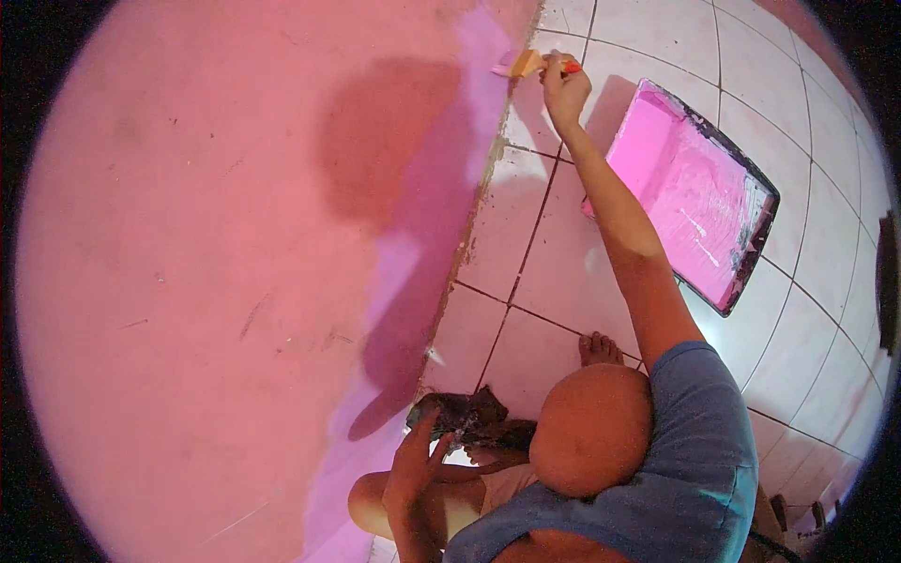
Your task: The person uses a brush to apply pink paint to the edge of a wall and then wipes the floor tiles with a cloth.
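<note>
At the top of the head view, my right hand (566,89) is closed around the handle of a paintbrush (527,64). The brush's tip, coated in pink, touches the bottom of the wall just above the floor line. Low in the view, my left hand (413,464) grips the edge of a dark, crumpled rag (457,413) between thumb and fingers, close to the foot of the wall. Fresh lilac-pink paint (389,272) runs in an uneven band along the bottom of the salmon-coloured wall (206,253).
Right of my right forearm, a black-rimmed paint tray (754,255) holds pink paint, pooled at one end and smeared over its slope. White floor tiles (535,249) with dark joints meet the wall along a rough edge. My bare foot (601,349) rests on the tiles.
</note>
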A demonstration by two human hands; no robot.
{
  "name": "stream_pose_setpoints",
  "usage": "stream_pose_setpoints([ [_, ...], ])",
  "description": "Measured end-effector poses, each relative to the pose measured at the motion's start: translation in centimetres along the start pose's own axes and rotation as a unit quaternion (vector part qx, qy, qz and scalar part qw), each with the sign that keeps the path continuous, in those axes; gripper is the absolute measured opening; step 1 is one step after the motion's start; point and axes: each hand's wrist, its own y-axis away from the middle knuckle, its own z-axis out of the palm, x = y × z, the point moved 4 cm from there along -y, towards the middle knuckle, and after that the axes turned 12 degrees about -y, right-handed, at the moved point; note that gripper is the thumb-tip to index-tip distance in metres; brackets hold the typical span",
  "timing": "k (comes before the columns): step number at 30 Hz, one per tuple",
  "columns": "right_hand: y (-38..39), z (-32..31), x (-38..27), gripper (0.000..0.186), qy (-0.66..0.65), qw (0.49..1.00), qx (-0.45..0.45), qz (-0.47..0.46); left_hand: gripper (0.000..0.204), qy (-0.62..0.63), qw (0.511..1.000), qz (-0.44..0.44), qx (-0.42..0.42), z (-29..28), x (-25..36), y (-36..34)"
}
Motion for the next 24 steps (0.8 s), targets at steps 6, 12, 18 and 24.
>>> stream_pose_setpoints([
  [6, 0.3, 5.2, -9.2, 0.026, -0.012, 0.993, -0.094, -0.069, 0.051, 0.007, 0.999, -0.035, -0.032, -0.6, 0.6, 0.3],
  [12, 0.4, 4.3, -5.3, 0.026, -0.472, 0.850, 0.013, 0.233, 0.053, 0.005, 1.000, -0.004, -0.003, 0.0, 0.0, 0.7],
  [18, 4.1, 0.3, -2.4, 0.027, -0.068, 0.991, -0.008, 0.114, 0.053, 0.013, 0.999, -0.028, -0.017, -0.3, 0.3, 1.1],
  [24, 4.1, 4.9, -9.5, 0.027, -0.020, 0.993, -0.099, -0.064, 0.052, -0.002, 1.000, -0.019, -0.004, -0.5, 0.4, 1.4],
])
